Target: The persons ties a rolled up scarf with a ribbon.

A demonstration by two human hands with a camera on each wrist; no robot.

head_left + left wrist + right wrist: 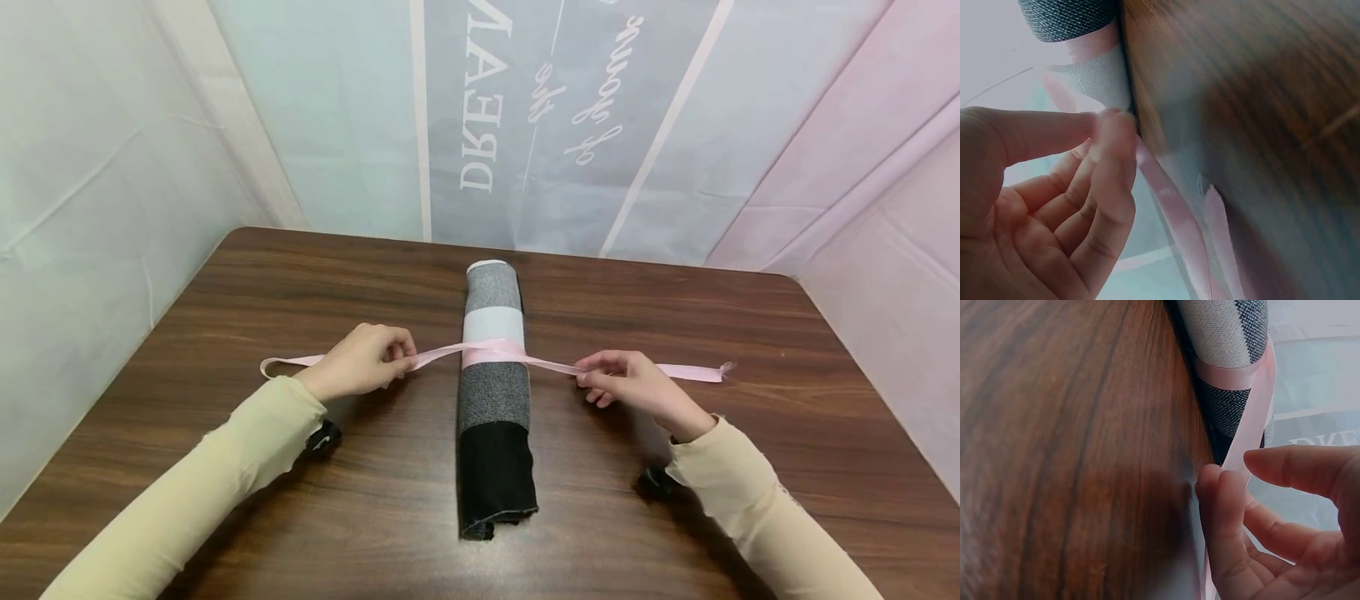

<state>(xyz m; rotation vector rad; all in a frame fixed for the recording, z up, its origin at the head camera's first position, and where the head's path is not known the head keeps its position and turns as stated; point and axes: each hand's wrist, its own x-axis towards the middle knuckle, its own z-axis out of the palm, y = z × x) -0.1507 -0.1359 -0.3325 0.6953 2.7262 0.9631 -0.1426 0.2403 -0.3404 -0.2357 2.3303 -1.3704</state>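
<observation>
A rolled cloth in black, grey and white lies lengthwise on the wooden table. Round its middle goes a pink ribbon, its two ends crossing on top. To the left of the roll, my left hand pinches one end between thumb and index finger; its tail loops out beyond the hand. On the other side, my right hand holds the other end between thumb and fingertips, with a frayed tail past it. In the right wrist view the ribbon runs from the roll down to the fingers.
Under each wrist sits a small black device, the left one and the right one. Behind the brown table hangs a printed cloth with mirrored lettering, and pale sheets flank both sides.
</observation>
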